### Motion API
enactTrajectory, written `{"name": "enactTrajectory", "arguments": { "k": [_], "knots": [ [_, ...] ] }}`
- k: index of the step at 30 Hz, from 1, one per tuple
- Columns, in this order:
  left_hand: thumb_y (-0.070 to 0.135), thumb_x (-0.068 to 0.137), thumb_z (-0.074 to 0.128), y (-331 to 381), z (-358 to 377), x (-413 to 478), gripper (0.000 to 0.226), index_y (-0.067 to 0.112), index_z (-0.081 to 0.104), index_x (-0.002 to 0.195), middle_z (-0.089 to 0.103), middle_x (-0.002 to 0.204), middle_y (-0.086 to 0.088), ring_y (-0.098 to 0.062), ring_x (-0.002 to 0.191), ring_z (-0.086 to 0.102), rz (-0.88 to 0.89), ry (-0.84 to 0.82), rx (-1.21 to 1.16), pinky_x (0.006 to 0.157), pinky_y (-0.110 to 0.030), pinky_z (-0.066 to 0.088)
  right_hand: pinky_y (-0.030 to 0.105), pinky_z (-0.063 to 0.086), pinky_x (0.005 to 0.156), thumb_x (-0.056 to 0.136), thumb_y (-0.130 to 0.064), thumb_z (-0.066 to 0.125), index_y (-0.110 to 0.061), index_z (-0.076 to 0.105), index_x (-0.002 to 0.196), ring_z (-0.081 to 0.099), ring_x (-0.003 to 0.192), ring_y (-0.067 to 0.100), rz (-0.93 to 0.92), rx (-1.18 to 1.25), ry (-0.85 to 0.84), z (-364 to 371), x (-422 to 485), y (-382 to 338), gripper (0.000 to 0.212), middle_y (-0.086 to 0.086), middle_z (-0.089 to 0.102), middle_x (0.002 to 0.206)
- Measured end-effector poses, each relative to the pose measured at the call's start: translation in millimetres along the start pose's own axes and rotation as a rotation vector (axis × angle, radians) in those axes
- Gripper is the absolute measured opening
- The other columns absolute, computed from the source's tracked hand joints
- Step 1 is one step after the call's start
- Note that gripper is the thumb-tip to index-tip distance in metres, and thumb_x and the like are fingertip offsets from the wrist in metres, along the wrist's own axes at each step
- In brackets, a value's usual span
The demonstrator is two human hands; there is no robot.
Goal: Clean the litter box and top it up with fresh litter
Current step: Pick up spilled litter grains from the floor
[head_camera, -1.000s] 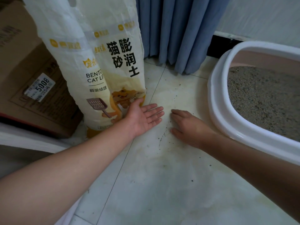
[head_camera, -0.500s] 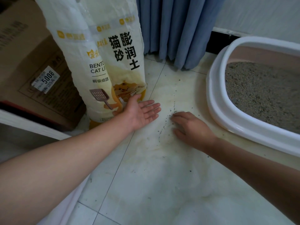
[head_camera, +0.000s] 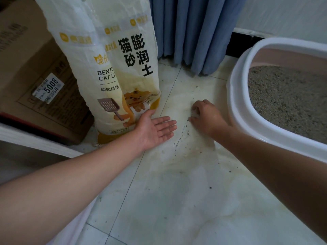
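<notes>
Your left hand [head_camera: 155, 129] lay flat, palm up, fingers straight. Your right hand [head_camera: 207, 117] curled over spilled litter grains [head_camera: 180, 137], grip unclear. The litter box [head_camera: 237, 106] sat at 3 o'clock. The step called for raking grains gently into that palm.

Pale, glossy floor tiles [head_camera: 177, 195] are showing yellowish stains and thin grey grout lines, and are catching a soft, even light in this corner of the room. At the back a blue curtain [head_camera: 191, 32] is hanging in heavy folds, its hem reaching down to the tiles. To its right a white wall [head_camera: 283, 13] is running above a black skirting board [head_camera: 242, 43]. On the left a brown cardboard box [head_camera: 35, 71] bearing a white price label [head_camera: 48, 88] is standing behind a blurred white edge [head_camera: 31, 138].
</notes>
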State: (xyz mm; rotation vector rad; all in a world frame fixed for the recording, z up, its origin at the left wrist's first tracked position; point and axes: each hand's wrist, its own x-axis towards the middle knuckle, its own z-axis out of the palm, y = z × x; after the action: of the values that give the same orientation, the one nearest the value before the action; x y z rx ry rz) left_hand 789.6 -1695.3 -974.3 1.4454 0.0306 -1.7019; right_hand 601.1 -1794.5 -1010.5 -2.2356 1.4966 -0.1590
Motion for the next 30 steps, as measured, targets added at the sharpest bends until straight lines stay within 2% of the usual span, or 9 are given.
{"name": "enactTrajectory", "arguments": {
  "k": [5,9,14,19,22,24,27,28,30],
  "knots": [
    [0.047,0.101,0.039,2.3,-3.2,2.8,0.055,0.002,0.063,0.123,0.074,0.112,-0.018,-0.032,0.108,0.069,-0.005,-0.003,-0.013,0.098,-0.043,0.052,0.033,0.051,0.075,0.084,-0.017,0.066,-0.016,0.066,0.088,0.060,0.083,0.023,-0.009,0.015,0.011,-1.7,14.8,2.6,0.004,0.002,0.065,0.087],
    [0.047,0.101,0.038,4.1,-4.2,4.7,0.055,0.003,0.062,0.124,0.074,0.112,-0.018,-0.032,0.108,0.069,-0.001,-0.006,-0.017,0.103,-0.045,0.049,0.030,0.046,0.069,0.084,-0.006,0.053,-0.017,0.065,0.083,0.059,0.078,0.024,-0.059,-0.081,-0.018,-1.3,20.0,4.3,0.016,0.001,0.064,0.081],
    [0.049,0.101,0.037,3.5,-1.8,3.3,0.057,0.003,0.063,0.122,0.074,0.111,-0.018,-0.032,0.108,0.069,0.000,-0.006,-0.005,0.105,-0.046,0.048,0.034,0.044,0.064,0.085,-0.003,0.048,-0.016,0.055,0.081,0.055,0.075,0.028,-0.076,-0.210,-0.095,-1.0,24.0,-1.1,0.015,0.006,0.056,0.080],
    [0.048,0.102,0.037,1.4,-1.9,2.6,0.058,0.000,0.062,0.124,0.073,0.112,-0.020,-0.034,0.108,0.069,-0.003,0.006,0.005,0.100,-0.046,0.051,0.033,0.048,0.070,0.085,-0.008,0.049,-0.013,0.062,0.086,0.058,0.077,0.026,-0.039,-0.013,-0.048,-0.3,7.4,-8.9,0.014,0.004,0.064,0.082],
    [0.049,0.102,0.037,-1.9,1.4,2.2,0.060,-0.002,0.061,0.123,0.073,0.112,-0.021,-0.035,0.109,0.068,-0.012,0.008,0.003,0.097,-0.046,0.053,0.026,0.042,0.065,0.085,-0.009,0.054,-0.015,0.067,0.084,0.059,0.072,0.018,-0.078,0.168,-0.022,0.6,-14.0,-31.3,0.014,-0.004,0.065,0.076],
    [0.049,0.103,0.036,-5.3,5.8,2.9,0.058,-0.001,0.063,0.117,0.075,0.102,-0.020,-0.033,0.101,0.069,-0.010,0.007,0.017,0.092,-0.045,0.054,0.023,0.041,0.064,0.085,-0.008,0.057,-0.016,0.068,0.084,0.058,0.069,0.013,-0.141,0.259,-0.059,-0.1,-25.7,-49.0,0.013,-0.008,0.063,0.073],
    [0.040,0.105,0.033,-11.2,14.3,2.7,0.050,0.004,0.067,0.095,0.072,0.074,-0.012,-0.024,0.068,0.072,-0.029,-0.017,0.034,0.065,-0.034,0.057,0.026,0.048,0.067,0.085,-0.010,0.061,-0.017,0.070,0.089,0.062,0.074,0.013,-0.240,0.293,-0.077,-2.2,-36.8,-73.5,0.013,-0.006,0.068,0.079],
    [0.035,0.104,0.033,-12.4,17.0,2.2,0.047,0.006,0.067,0.090,0.071,0.072,-0.010,-0.022,0.062,0.071,-0.035,-0.022,0.033,0.057,-0.029,0.056,0.026,0.049,0.069,0.085,-0.011,0.061,-0.018,0.072,0.091,0.063,0.076,0.014,-0.272,0.270,-0.077,-2.4,-38.4,-78.8,0.015,-0.004,0.070,0.082],
    [0.029,0.102,0.033,-13.6,20.6,0.6,0.042,0.009,0.066,0.086,0.069,0.072,-0.009,-0.020,0.059,0.069,-0.030,-0.022,0.023,0.051,-0.026,0.055,0.027,0.050,0.071,0.085,-0.011,0.060,-0.020,0.074,0.094,0.064,0.079,0.015,-0.318,0.218,-0.064,-3.7,-38.9,-82.3,0.019,-0.003,0.073,0.086]
  ]
}}
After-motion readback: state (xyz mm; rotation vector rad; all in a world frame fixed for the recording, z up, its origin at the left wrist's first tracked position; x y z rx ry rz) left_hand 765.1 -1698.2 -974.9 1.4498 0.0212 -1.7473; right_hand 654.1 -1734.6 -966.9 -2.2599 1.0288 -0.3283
